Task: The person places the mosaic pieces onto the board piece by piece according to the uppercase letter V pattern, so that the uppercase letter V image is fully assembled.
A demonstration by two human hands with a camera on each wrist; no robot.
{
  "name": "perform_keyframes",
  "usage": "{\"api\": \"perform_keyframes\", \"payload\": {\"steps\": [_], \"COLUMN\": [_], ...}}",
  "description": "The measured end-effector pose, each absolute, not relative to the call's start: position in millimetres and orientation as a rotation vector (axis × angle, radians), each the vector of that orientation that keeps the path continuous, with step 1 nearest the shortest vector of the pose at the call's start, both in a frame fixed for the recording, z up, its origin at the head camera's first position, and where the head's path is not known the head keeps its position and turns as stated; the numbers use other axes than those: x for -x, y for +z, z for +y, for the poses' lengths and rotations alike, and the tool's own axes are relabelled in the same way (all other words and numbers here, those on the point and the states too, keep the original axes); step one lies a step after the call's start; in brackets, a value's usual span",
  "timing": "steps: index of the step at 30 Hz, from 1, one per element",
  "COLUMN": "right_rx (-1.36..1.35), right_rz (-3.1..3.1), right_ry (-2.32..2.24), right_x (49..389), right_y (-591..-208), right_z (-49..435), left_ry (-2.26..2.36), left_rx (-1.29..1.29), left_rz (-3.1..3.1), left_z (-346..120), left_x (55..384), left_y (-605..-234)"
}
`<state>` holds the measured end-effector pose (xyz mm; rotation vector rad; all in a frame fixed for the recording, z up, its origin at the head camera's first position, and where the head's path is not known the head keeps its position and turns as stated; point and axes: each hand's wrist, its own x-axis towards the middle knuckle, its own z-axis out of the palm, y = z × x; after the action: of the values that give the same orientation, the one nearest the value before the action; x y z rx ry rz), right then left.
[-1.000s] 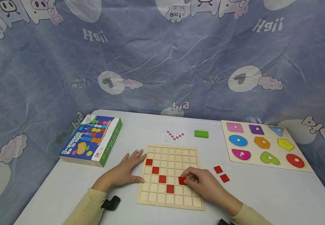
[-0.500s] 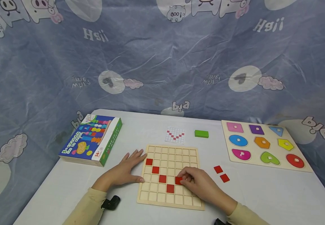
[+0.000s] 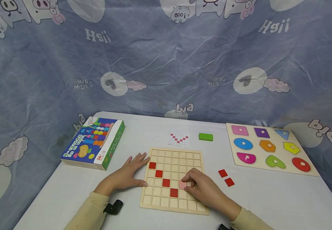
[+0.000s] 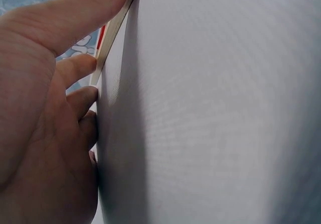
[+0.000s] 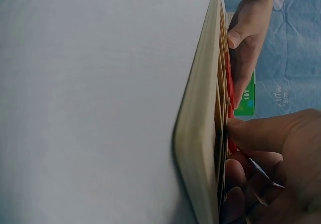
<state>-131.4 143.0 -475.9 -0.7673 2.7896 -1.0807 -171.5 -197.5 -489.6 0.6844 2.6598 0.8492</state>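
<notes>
A wooden grid board [image 3: 174, 210] lies on the table, with red square tiles running diagonally down from its left side; the lowest is a tile [image 3: 173, 193] near the middle. My right hand [image 3: 204, 187] is over the board's right half, thumb and index finger at opposite edges of a square tile [image 3: 182, 184]. That tile looks pale pink with glare and sits over a cell, up and right of the lowest tile. My left hand [image 3: 124, 175] has its fingers spread and touches the board's left edge with thumb and fingertips. In the right wrist view, the right fingers [image 5: 251, 131] partly hide the tiles.
Two loose red tiles [image 3: 226, 178] lie right of the board. Behind it are a pattern card [image 3: 178, 138] and a green block [image 3: 205, 137]. A colourful box [image 3: 94, 142] stands at left, and a shape puzzle board [image 3: 269, 147] lies at right.
My right hand has moved slightly left with the tile, to over a cell. The tile has turned from solid red to pale pink in appearance. My left hand stays in place.
</notes>
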Motion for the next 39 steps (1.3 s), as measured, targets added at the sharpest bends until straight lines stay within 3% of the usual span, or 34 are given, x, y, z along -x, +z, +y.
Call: {"api": "perform_keyframes", "payload": {"steps": [39], "right_rx": [0.690], "right_rz": [2.776], "right_ry": [-1.083], "right_x": [127.8], "right_y": [-468.3], "right_z": [145.8], "left_ry": [0.874], "left_rx": [-0.708], "left_rz": [2.657], "left_z": [-195.0], "left_x": [170.4], "left_y": [-487.3]}}
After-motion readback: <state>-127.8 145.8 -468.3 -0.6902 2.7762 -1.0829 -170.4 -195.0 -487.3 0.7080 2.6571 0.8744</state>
